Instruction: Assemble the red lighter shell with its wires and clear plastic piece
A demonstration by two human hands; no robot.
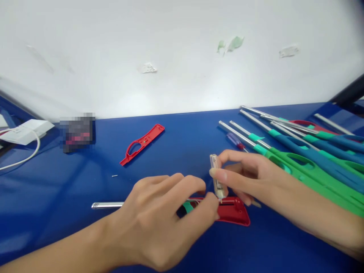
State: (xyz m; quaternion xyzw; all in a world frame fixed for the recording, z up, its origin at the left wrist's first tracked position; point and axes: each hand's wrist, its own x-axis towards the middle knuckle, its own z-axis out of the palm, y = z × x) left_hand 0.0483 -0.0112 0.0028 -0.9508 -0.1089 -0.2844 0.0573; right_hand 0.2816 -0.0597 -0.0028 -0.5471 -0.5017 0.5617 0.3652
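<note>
Head view: our right hand (pixel 246 172) pinches a clear tank (pixel 218 185) between thumb and fingers, slightly tilted, its lower end at the red casing (pixel 234 215) on the blue table (pixel 74 189). Our left hand (pixel 165 218) curls over the casing; we cannot tell whether it grips. We note a red shell (pixel 148 140) beyond, and a screwdriver (pixel 234 140) beside lighters (pixel 301 170).
</note>
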